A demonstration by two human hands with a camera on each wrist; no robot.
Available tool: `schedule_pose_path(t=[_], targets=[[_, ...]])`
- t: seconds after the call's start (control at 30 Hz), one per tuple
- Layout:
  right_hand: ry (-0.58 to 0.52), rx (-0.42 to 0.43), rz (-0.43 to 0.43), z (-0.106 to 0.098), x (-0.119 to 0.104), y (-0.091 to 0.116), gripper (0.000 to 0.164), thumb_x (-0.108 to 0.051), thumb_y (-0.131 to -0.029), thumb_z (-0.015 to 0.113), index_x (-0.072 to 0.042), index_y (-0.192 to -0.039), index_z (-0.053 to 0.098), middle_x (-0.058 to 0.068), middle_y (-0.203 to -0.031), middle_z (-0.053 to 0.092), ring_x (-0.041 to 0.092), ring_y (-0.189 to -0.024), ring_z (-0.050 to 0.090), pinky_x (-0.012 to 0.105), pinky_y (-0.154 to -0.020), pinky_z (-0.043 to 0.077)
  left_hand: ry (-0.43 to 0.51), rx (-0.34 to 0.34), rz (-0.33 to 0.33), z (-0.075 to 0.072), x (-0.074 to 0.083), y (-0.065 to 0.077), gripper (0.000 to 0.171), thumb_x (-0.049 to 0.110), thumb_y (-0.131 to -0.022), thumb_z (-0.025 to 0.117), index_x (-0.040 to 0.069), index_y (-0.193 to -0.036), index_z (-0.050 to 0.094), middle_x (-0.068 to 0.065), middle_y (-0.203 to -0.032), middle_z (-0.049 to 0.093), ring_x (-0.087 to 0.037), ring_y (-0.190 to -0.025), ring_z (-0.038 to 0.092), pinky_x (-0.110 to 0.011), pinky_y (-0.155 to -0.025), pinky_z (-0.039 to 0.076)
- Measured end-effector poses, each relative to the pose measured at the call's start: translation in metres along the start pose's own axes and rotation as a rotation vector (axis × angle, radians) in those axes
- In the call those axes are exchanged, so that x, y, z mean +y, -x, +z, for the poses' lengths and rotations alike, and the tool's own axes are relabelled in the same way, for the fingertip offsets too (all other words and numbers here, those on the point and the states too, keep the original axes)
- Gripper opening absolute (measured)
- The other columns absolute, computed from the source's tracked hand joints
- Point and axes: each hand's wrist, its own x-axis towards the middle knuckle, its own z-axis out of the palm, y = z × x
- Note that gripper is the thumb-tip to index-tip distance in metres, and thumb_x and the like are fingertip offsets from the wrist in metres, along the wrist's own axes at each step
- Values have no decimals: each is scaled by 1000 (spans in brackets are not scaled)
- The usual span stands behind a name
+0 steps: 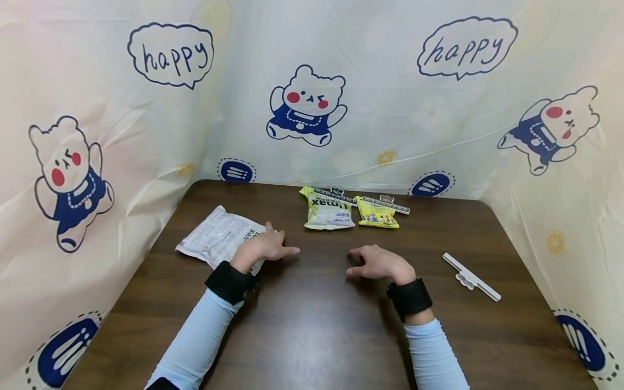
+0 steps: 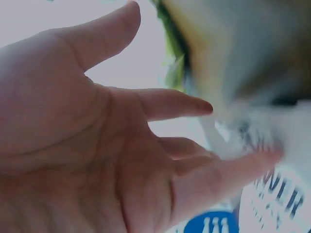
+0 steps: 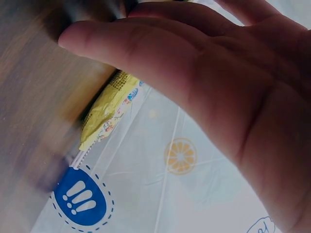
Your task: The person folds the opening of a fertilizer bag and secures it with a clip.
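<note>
On the left of the table lies a white printed bag (image 1: 214, 233). My left hand (image 1: 262, 246) is at its right end, fingers spread and thumb out to the right; in the left wrist view, fingertips overlap the bag's lettered face (image 2: 284, 194). Over the middle of the table is my right hand (image 1: 382, 264), with loosely bent fingers and nothing in its grasp. In the right wrist view, its fingers (image 3: 146, 48) extend over the tabletop. To its right lies a white sealing clip (image 1: 470, 276).
Two small snack bags stand near the table's back edge: a green-and-white one (image 1: 329, 211) and a yellow one (image 1: 377, 213), each with a sealing clip across its top. A printed curtain (image 1: 380, 108) surrounds the brown wooden table (image 1: 312, 325) at the back and sides.
</note>
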Motion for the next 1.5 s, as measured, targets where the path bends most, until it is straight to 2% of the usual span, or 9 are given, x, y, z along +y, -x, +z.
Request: schedule_pose_path(t=[0.13,0.27,0.4,0.6,0.67,0.87,1.2,1.33,1.5], targets=[[-2,8,3,0,0,0,58,-35,-101,73,-3,-148,59,15,-139,64,29,-120,61,51,-101,49,23,99,31,-15,-23,7,78,34,-105,67,-9,-160,32,-40,-163,22,-54,-151,22,-63,-117,30],[6,5,2,1,0,0,58,-36,-101,73,-4,-148,59,15,-139,64,30,-122,60,51,-102,49,22,181,-85,-27,-57,12,82,25,-96,77,-1,-162,35,-38,-162,20,-59,-150,12,-81,-107,26],[4,5,0,1,1,1,58,-35,-101,73,-4,-148,59,15,-140,63,31,-124,60,52,-102,48,66,183,-234,-34,-84,18,88,30,-93,79,4,-163,33,-40,-161,10,-64,-147,-1,-93,-95,16],[-3,7,-5,0,-1,1,58,-34,-102,73,-3,-149,58,16,-141,63,32,-126,59,52,-102,48,217,170,-354,-42,-109,28,98,32,-93,79,5,-166,20,-49,-157,-10,-70,-144,-11,-94,-95,12],[-4,6,-5,0,-1,1,58,-34,-102,73,-2,-148,58,16,-142,62,32,-126,59,52,-103,48,253,167,-374,-43,-113,29,101,33,-93,80,5,-167,16,-50,-156,-12,-71,-144,-8,-92,-97,14],[-5,3,0,0,-2,1,58,-34,-102,72,-2,-148,58,16,-142,62,33,-128,59,53,-104,47,228,129,-363,-44,-115,27,104,39,-93,80,7,-167,15,-50,-156,8,-72,-142,13,-92,-96,17],[-26,20,7,0,2,-1,55,-31,-104,70,-1,-148,58,17,-142,62,33,-129,58,52,-104,47,222,121,-371,-39,-105,23,102,36,-93,80,7,-167,17,-50,-155,10,-72,-140,14,-93,-95,16],[-20,39,10,0,0,-1,52,-27,-105,68,1,-148,58,19,-141,63,35,-130,58,53,-104,47,203,128,-356,-35,-93,20,101,35,-92,81,7,-167,19,-49,-154,13,-71,-138,20,-94,-93,18],[-44,72,2,0,-6,-2,52,-23,-104,69,3,-147,58,20,-141,63,34,-128,59,52,-104,48,171,126,-330,-31,-77,14,101,34,-92,82,9,-168,19,-48,-155,14,-71,-138,21,-93,-94,18]])
